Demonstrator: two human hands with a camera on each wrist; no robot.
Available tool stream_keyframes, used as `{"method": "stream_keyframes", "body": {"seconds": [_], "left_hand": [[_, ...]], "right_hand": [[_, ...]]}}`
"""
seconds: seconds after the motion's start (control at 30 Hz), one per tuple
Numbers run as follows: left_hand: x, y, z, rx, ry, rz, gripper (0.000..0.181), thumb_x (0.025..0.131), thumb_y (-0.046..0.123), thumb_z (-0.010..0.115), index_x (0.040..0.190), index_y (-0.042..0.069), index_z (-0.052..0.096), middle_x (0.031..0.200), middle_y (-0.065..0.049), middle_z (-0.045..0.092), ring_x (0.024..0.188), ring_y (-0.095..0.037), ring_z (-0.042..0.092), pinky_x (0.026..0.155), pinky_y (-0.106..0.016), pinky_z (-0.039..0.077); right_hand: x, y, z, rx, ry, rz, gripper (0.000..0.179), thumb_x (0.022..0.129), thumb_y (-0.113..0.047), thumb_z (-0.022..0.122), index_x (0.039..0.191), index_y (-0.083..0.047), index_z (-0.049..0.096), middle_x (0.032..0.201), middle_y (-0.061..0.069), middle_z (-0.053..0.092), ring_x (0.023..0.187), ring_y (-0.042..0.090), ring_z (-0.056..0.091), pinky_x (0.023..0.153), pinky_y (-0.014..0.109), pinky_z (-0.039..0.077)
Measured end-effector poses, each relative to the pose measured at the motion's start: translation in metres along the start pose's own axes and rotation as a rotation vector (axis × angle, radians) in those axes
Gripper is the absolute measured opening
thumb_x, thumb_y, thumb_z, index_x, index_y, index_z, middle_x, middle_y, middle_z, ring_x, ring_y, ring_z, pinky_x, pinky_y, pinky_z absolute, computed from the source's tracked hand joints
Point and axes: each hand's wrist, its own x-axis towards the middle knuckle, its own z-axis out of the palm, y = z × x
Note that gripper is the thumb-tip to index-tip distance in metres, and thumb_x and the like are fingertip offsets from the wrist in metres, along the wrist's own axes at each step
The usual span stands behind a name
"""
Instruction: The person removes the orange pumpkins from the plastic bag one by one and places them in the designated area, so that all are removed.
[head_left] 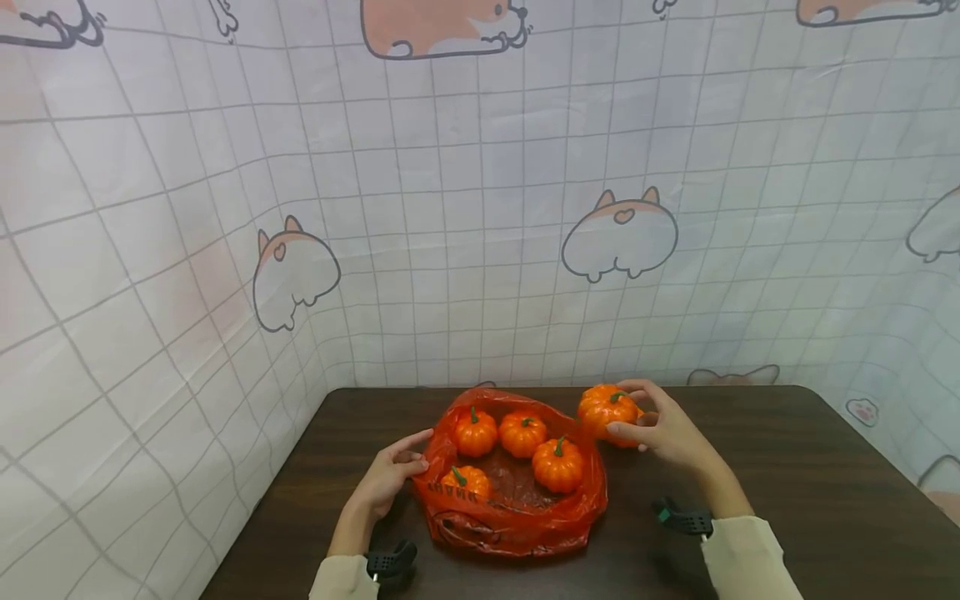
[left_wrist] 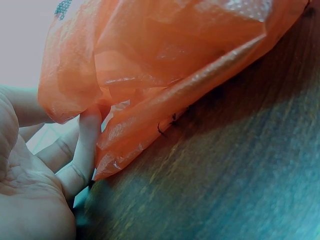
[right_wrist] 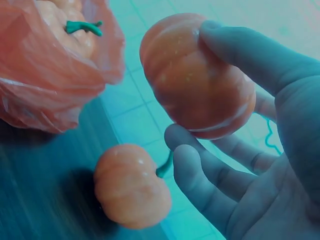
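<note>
An orange-red plastic bag (head_left: 517,533) lies spread wide on the dark wooden table, with several small toy pumpkins (head_left: 558,465) inside, each with a green stem. My left hand (head_left: 386,475) pinches the bag's left rim; in the left wrist view, its fingers (left_wrist: 89,135) meet the thin plastic (left_wrist: 175,50). To the right of the bag, my right hand (head_left: 671,425) grips another pumpkin (head_left: 606,408) above the tabletop. Seen from the right wrist, the thumb lies over this pumpkin (right_wrist: 195,80) and fingers are beneath it. One more pumpkin (right_wrist: 132,187) sits on the table below, mostly hidden in the head view.
A white grid cloth (head_left: 480,317) printed with cartoon dogs hangs behind the table (head_left: 787,483) and along its left side. Black wrist devices (head_left: 392,562) are worn on both forearms, below the beige sleeves' ends.
</note>
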Motion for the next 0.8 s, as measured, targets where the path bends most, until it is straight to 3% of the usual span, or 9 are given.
{"method": "stream_keyframes", "body": {"seconds": [0.43,0.8], "left_hand": [[-0.001,0.002,0.001,-0.002,0.011,-0.011,0.052,0.097,0.004,0.064,0.148,0.012,0.055,0.099,-0.007,0.066,0.092,-0.019,0.062,0.081,-0.033,0.053],[0.0,0.0,0.002,-0.001,0.022,-0.01,0.052,0.097,0.003,0.063,0.147,0.012,0.056,0.1,-0.008,0.066,0.092,-0.019,0.062,0.081,-0.033,0.053]], "right_hand": [[-0.008,0.009,-0.021,-0.056,0.126,0.031,0.074,0.093,-0.036,0.075,0.154,-0.016,0.039,0.153,0.026,0.037,0.09,0.022,0.061,0.072,0.038,0.058],[-0.011,0.024,-0.036,-0.052,0.211,0.035,0.075,0.096,-0.031,0.073,0.157,-0.01,0.035,0.153,0.029,0.037,0.085,0.01,0.06,0.07,0.034,0.058]]}}
